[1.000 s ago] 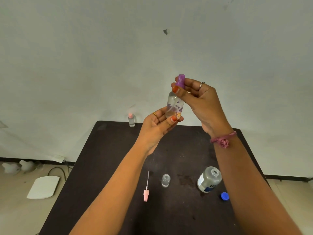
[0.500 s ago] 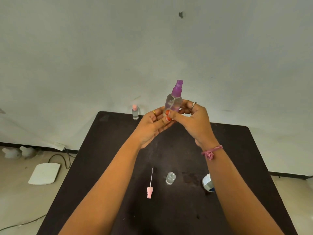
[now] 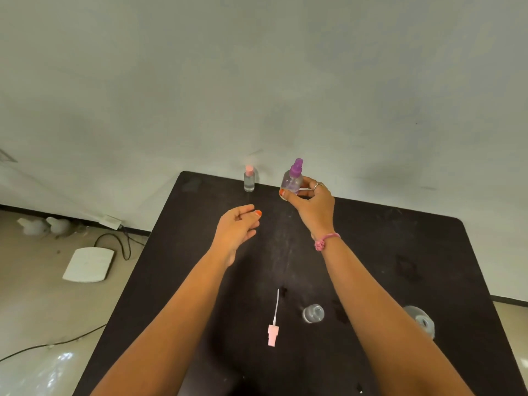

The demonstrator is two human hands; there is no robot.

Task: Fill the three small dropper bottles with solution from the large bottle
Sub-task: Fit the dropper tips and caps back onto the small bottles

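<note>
My right hand [image 3: 313, 205] grips a small clear bottle with a purple spray cap [image 3: 293, 178], upright, near the far edge of the black table [image 3: 400, 252]. To its left a pink-capped small bottle [image 3: 249, 179] stands at the far edge. My left hand [image 3: 237, 228] hovers empty above the table, fingers loosely curled and apart. Near me, an uncapped small bottle [image 3: 313, 313] stands upright, with a pink cap and its dip tube [image 3: 273, 324] lying to its left. The large clear bottle [image 3: 421, 321] shows partly behind my right forearm.
A pale wall rises behind the table. On the floor at left lie a white flat pad [image 3: 88, 264], a black cable [image 3: 114, 244] and white objects by the wall [image 3: 43, 225]. Dark wet marks [image 3: 405, 270] spot the tabletop at right.
My left hand let go of the purple-capped bottle and dropped away to the left. My right hand carried the bottle down and forward toward the table's far edge.
</note>
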